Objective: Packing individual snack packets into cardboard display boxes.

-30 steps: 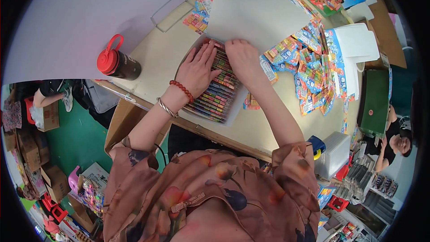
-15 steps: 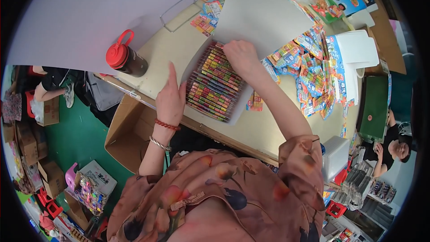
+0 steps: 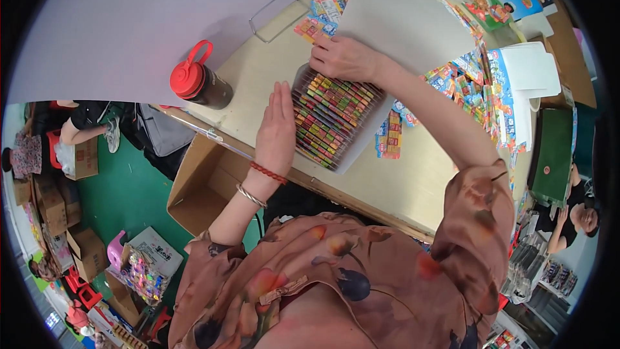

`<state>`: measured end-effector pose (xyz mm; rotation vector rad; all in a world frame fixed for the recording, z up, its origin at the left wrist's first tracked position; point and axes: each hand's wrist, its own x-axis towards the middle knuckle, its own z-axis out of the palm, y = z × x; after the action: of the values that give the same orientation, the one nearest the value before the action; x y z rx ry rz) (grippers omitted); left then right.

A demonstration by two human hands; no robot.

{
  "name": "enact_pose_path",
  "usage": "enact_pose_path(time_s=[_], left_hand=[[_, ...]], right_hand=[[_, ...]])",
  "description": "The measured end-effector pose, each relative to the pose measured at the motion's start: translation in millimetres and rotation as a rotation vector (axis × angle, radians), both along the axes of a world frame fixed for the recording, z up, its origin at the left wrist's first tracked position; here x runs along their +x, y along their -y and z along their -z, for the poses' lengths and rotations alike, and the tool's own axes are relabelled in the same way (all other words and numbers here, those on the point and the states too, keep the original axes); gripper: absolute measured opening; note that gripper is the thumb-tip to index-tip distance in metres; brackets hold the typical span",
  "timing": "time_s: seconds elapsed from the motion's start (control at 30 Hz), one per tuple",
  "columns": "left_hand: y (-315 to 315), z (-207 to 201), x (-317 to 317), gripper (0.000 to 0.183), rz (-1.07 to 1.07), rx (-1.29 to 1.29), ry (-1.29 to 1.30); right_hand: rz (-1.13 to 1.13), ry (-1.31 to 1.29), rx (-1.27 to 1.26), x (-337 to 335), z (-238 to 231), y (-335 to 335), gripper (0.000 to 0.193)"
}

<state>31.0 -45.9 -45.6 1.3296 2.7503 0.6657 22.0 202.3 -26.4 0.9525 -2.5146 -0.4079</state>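
An open white cardboard box (image 3: 365, 139) lies on the table, its broad lid (image 3: 403, 16) standing raised at the far side. Rows of small, colourful wrapped pieces (image 3: 332, 113) in clear packaging fill it. Along the box's left side lies my left hand (image 3: 276, 126), flat, its fingers stretched out and held together. My right hand (image 3: 342, 59) is over the far left corner of the box, fingers bent and closed at the edge. Its fingertips partly hide that corner, and what they grip cannot be made out.
A dark bottle with a red lid (image 3: 200, 84) stands left of the box, near a wire stand (image 3: 274, 16). Loose printed packets (image 3: 462, 84) are heaped at the right. Below the table edge sits an open carton (image 3: 200, 184). Another person (image 3: 571, 220) is at the far right.
My right hand has moved left along the box's far edge to its corner. The left hand has gone from a pointing finger to lying flat against the box's side.
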Motion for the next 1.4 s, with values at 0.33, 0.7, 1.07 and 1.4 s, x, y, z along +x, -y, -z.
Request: enact_pose_path(time_s=[0.33, 0.7, 1.07, 1.4], left_hand=[[25, -2, -17, 0.063, 0.285, -0.027, 0.158], [36, 0, -18, 0.055, 0.321, -0.039, 0.184], [41, 5, -7, 0.052, 0.283, -0.067, 0.021], [0, -11, 79, 0.052, 0.377, 0.313, 0.341]], right_hand=[[0.123, 0.337, 0.007, 9, -25, -3, 0.010], [0.308, 1.170, -0.144, -69, -37, 23, 0.021], [0.149, 0.253, 0.194, -22, -36, 14, 0.015], [0.375, 0.843, -0.738, 136, -35, -6, 0.014]])
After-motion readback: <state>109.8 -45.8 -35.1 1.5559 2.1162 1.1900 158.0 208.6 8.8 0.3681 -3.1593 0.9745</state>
